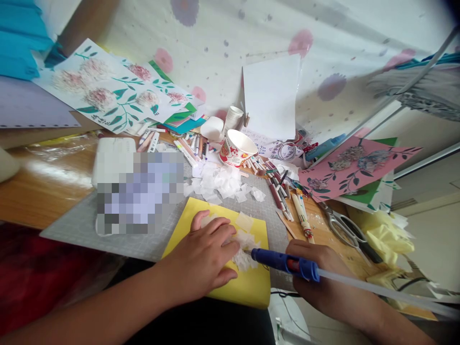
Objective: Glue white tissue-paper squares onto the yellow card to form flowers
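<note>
My right hand [323,273] is wrapped round a blue glue gun [287,262] with a long clear glue stick [377,290] running out of its back. The gun's nozzle meets a ruffled cluster of white paper pieces [246,251] on a yellow sheet [247,290]. My left hand [203,254] lies over the same sheet with its fingers apart, fingertips beside the cluster. Whether they touch a paper piece is hidden. A loose white square [244,221] lies just beyond the cluster. Behind the sheet is a pile of cut white paper squares [221,182].
Around the grey cutting mat [79,223] stand a paper bowl [237,147], stacked paper cups [233,117], several markers [278,189] and scissors [345,227]. Flower pictures lean at left [108,91] and right [359,167]. A blurred-out object [143,191] lies left.
</note>
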A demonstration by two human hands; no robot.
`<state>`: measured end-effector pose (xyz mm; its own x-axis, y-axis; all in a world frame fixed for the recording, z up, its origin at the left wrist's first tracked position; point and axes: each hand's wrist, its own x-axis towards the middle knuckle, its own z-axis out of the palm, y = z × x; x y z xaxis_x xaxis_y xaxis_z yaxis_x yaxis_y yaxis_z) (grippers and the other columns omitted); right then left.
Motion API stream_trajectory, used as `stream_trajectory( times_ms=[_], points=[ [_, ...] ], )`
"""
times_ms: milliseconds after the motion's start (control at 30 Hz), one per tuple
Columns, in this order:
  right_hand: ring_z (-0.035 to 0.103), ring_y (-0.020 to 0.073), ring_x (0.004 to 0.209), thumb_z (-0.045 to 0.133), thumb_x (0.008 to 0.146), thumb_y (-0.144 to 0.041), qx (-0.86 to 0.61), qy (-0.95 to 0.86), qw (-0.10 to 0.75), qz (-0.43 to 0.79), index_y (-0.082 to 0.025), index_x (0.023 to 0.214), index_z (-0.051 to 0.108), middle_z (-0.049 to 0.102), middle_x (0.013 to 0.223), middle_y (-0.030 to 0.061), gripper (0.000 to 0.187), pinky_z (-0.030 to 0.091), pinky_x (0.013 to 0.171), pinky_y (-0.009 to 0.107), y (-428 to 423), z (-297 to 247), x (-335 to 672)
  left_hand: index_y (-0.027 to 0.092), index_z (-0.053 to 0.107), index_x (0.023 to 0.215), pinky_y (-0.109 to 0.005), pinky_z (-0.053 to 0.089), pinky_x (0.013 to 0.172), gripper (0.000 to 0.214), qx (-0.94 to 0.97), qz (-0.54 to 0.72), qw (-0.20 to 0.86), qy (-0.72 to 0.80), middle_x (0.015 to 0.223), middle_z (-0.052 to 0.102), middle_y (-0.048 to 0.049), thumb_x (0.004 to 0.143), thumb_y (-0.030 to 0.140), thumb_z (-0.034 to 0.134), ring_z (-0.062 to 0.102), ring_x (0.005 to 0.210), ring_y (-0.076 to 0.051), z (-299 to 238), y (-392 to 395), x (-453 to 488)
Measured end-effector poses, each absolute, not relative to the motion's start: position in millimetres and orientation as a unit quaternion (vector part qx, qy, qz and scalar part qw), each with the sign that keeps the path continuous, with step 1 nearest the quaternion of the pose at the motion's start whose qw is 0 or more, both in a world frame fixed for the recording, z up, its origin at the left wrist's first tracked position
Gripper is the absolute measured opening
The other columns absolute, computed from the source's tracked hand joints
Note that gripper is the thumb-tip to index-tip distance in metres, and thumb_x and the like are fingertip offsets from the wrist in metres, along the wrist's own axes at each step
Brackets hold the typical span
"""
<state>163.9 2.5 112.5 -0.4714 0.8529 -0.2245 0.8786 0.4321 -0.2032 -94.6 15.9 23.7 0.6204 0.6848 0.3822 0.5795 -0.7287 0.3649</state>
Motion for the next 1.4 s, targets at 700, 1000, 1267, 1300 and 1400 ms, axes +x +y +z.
stream_trajectory(
  times_ms=[700, 1000, 1267, 1300, 1400],
  points=[
    [0.059, 0.0166, 0.064, 0.05, 0.062, 0.0, 0.511, 0.842, 0.052, -0.166, -0.024, 0.069, 0.046, 0.06, 0.072, -0.0003, 0.025, 0.041, 0.057, 0.027, 5, 120, 171, 0.024, 0.065, 0.105, -0.058, 0.018, 0.115, 0.032, 0.893, 0.262, 0.095, 0.353, 0.116, 0.063, -0.0049, 0.081, 0.04, 0.077, 0.052, 0.12, -0.029, 24, 16, -95],
    [0.053, 0.014, 0.059, 0.052, 0.065, -0.001, 0.517, 0.843, 0.018, -0.15, -0.023, 0.066, 0.039, 0.055, 0.066, -0.0021, 0.026, 0.037, 0.054, 0.024, 4, 112, 173, 0.024, 0.065, 0.103, -0.058, 0.02, 0.114, 0.03, 0.889, 0.262, 0.098, 0.363, 0.117, 0.063, -0.0049, 0.08, 0.038, 0.077, 0.052, 0.12, -0.029, 24, 14, -94],
    [0.056, 0.0165, 0.065, 0.052, 0.071, -0.005, 0.528, 0.824, -0.023, -0.206, -0.023, 0.071, 0.046, 0.058, 0.071, 0.0006, 0.019, 0.043, 0.06, 0.026, 0, 109, 181, 0.025, 0.063, 0.104, -0.056, 0.021, 0.113, 0.031, 0.882, 0.272, 0.113, 0.368, 0.117, 0.065, -0.0028, 0.079, 0.034, 0.078, 0.052, 0.12, -0.029, 27, 13, -95],
    [0.056, 0.0163, 0.064, 0.053, 0.07, -0.005, 0.532, 0.818, -0.038, -0.216, -0.022, 0.07, 0.045, 0.058, 0.07, 0.0, 0.019, 0.043, 0.059, 0.026, -1, 107, 182, 0.025, 0.062, 0.105, -0.057, 0.02, 0.113, 0.031, 0.881, 0.275, 0.112, 0.368, 0.118, 0.065, -0.0032, 0.079, 0.033, 0.078, 0.052, 0.121, -0.029, 27, 13, -95],
    [0.054, 0.0155, 0.061, 0.053, 0.068, -0.006, 0.546, 0.797, -0.087, -0.243, -0.022, 0.068, 0.045, 0.054, 0.066, -0.0019, 0.018, 0.041, 0.055, 0.025, -3, 100, 185, 0.024, 0.061, 0.106, -0.057, 0.019, 0.113, 0.03, 0.881, 0.278, 0.107, 0.367, 0.12, 0.065, -0.0053, 0.081, 0.03, 0.075, 0.052, 0.122, -0.03, 28, 13, -95]
  ],
)
